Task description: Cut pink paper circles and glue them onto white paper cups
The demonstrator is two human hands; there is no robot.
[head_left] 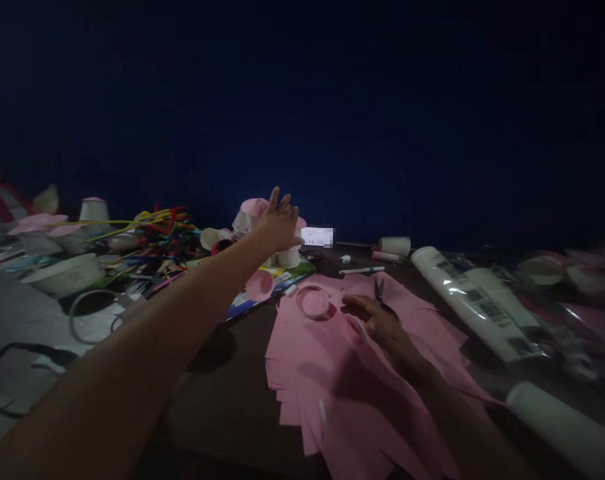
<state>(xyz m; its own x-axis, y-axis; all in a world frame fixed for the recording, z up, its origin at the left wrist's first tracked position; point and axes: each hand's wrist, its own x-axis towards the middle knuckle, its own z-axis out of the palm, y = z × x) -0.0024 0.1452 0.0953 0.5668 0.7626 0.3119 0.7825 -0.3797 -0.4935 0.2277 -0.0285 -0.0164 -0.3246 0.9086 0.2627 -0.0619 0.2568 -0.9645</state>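
Observation:
My left hand [281,225] reaches far out with its fingers spread, beside a white cup topped with pink paper [254,208]. A smaller white cup [289,257] stands just under its palm. My right hand [380,325] hovers low over a stack of pink paper sheets [302,353], its fingers stretched out and slightly bent. Close to that hand lie a white-rimmed ring [312,302] on the paper, dark scissors [379,291] behind it, and a small pink piece with a white edge [355,328], partly under its fingers. A round pink piece [260,285] rests left of the stack.
Sleeves of white paper cups [465,300] in clear plastic lie to the right, with a tipped cup [395,245] behind. A white marker [361,271] sits past the paper. Colourful pipe cleaners [167,220] and a white bowl [65,275] crowd the left. A dark blue wall stands behind.

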